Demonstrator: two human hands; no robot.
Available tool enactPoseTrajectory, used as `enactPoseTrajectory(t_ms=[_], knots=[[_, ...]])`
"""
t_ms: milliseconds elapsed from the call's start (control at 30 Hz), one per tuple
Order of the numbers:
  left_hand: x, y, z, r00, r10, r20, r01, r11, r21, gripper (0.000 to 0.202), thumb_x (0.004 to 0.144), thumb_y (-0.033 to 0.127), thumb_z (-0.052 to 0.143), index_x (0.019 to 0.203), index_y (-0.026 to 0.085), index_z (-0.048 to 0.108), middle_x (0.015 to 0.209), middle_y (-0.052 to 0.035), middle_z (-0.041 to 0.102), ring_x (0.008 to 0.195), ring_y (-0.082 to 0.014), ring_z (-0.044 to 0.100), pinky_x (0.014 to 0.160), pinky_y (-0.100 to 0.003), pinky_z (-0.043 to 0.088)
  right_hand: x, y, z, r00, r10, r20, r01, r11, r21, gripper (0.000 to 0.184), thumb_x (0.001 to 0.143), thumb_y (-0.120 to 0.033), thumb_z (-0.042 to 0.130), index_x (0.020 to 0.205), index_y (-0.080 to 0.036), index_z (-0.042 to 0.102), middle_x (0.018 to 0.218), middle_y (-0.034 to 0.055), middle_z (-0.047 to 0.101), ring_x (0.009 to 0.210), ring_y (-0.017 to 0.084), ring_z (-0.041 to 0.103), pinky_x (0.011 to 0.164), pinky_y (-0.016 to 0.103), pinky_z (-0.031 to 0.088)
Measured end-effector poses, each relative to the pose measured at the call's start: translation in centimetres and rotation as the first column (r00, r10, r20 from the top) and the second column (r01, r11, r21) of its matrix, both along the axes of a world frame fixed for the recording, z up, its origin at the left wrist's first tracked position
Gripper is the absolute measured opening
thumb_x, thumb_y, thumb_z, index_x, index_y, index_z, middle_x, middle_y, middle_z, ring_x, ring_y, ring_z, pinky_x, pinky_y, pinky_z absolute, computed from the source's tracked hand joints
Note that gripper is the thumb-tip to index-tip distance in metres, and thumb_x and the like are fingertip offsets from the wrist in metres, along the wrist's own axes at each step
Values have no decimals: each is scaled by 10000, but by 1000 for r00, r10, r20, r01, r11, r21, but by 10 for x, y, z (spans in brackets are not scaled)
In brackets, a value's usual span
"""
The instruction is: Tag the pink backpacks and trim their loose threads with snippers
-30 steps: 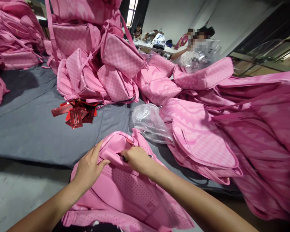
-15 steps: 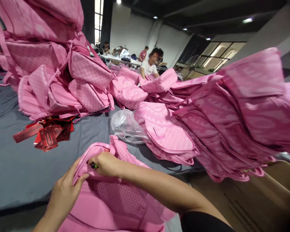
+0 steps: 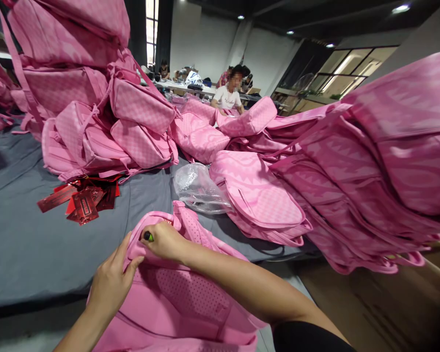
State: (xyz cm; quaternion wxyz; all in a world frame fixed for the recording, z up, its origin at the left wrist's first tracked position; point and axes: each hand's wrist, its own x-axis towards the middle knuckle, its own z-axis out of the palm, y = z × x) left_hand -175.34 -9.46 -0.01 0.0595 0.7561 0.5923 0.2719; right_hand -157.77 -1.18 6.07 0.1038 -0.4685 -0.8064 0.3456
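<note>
A pink backpack point(image 3: 150, 298) with dotted mesh straps sits in front of me at the table's edge. My left hand point(image 3: 112, 278) pinches its upper rim, thumb on the near side. Closed in a fist at that same rim, my right hand point(image 3: 165, 240) grips a small tool point(image 3: 148, 236) with a rounded black end and a green part. The rest of the tool is hidden by the fingers and the fabric, so its kind does not show.
Red hang tags point(image 3: 84, 204) lie in a pile on the grey cloth point(image 3: 29, 244). Beyond are a clear plastic bag point(image 3: 198, 188) and stacked pink backpacks point(image 3: 256, 190), left and right. A cardboard box point(image 3: 352, 298) stands at lower right. A co-worker point(image 3: 227, 97) works across the table.
The view has shifted slightly, so the scene sits a little further right. Both hands keep their hold at the backpack's rim, and slightly more of the tool's green part shows.
</note>
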Motion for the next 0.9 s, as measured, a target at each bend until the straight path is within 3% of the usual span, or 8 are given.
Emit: enactPoseTrajectory(t_ms=[133, 267, 400, 500, 600, 700, 800, 900], knots=[[0, -1, 2, 1000, 2, 18, -1, 999, -32, 548, 993, 495, 405, 1441, 182, 452, 1292, -121, 663, 1073, -262, 701, 788, -332, 596, -3, -8, 7, 993, -25, 115, 18, 998, 66, 130, 829, -231, 637, 747, -144, 689, 695, 30, 663, 582, 117, 503, 534, 254, 255], [-1, -3, 2, 999, 3, 45, 1, 997, -83, 566, 981, 497, 442, 1467, 208, 418, 1335, -118, 636, 1123, -267, 678, 836, -343, 588, 1, -12, 5, 994, -53, 92, 39, 988, 148, 192, 864, -320, 647, 977, -173, 696, 818, 48, 709, 710, 159, 606, 581, 251, 302], [-1, -3, -1, 998, 11, 66, -3, 993, -116, 572, 976, 495, 458, 1469, 209, 409, 1361, -123, 616, 1166, -266, 655, 892, -348, 573, 8, -5, -5, 987, 161, 22, -162, 959, 231, 269, 863, -391, 675, 1040, -188, 677, 876, 36, 726, 777, 163, 644, 624, 245, 348], [1, -1, -2, 997, 17, 71, -10, 995, -97, 582, 964, 516, 476, 1454, 206, 429, 1339, -122, 633, 1145, -264, 667, 865, -329, 578, 14, 4, -6, 946, 307, 105, -324, 916, 236, 136, 867, -243, 665, 985, -179, 686, 875, 22, 717, 785, 148, 635, 602, 242, 334], [2, -1, -1, 998, 13, 62, -9, 998, -64, 567, 970, 500, 467, 1430, 170, 459, 1304, -136, 654, 1118, -265, 680, 845, -319, 582, 20, 7, -4, 885, 403, 233, -457, 850, 263, 189, 848, -130, 652, 1028, -185, 667, 935, 7, 700, 774, 138, 606, 564, 258, 296], [3, -1, 0, 999, 9, 51, -7, 999, -41, 532, 985, 446, 446, 1435, 162, 456, 1282, -135, 667, 1101, -255, 689, 850, -312, 580, 23, 4, -8, 859, 389, 332, -497, 789, 361, 99, 914, -256, 635, 985, -190, 654, 1013, 36, 663, 814, 157, 578, 570, 267, 302], [3, -1, 0, 998, 5, 58, -3, 1000, -28, 528, 989, 417, 438, 1466, 193, 416, 1287, -107, 670, 1086, -243, 697, 831, -307, 586, 24, -1, -14, 874, 360, 326, -477, 762, 438, 208, 954, -388, 585, 968, -190, 649, 1121, 72, 627, 913, 178, 568, 595, 268, 331], [1, -2, -1, 997, -6, 73, 9, 1000, -30, 539, 989, 414, 438, 1492, 231, 377, 1313, -78, 657, 1103, -234, 690, 835, -306, 586, 23, -4, -13, 863, 397, 313, -498, 776, 388, 168, 954, -338, 577, 975, -186, 645, 1068, 47, 655, 790, 143, 570, 535, 278, 289]])
